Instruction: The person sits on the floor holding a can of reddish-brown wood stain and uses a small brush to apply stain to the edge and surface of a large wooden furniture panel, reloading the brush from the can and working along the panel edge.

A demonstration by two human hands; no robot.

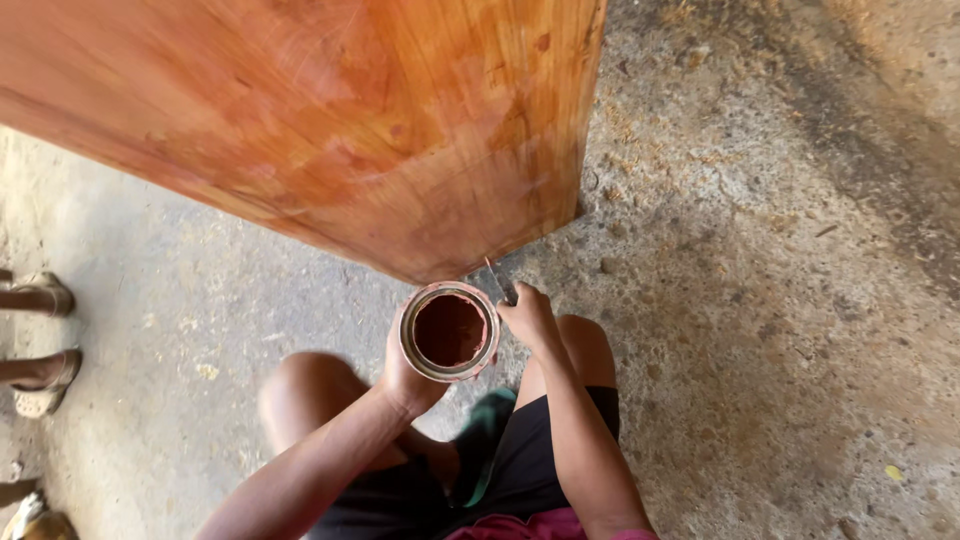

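Observation:
My left hand [402, 378] grips a round tin can [449, 331] of dark red-brown stain, its open mouth facing up. My right hand [530, 316] sits just right of the can and holds a thin brush or tool handle [499, 281] that points up toward the lower corner of a large reddish-orange wooden panel [330, 120]. The tool's tip is hidden near the panel's edge. I am squatting, with my knees on either side below the can.
The wooden panel fills the upper left and stands over a rough concrete floor [780, 300] strewn with sawdust. At the left edge are another person's feet in sandals [40, 340]. A small yellow scrap [893, 472] lies at lower right.

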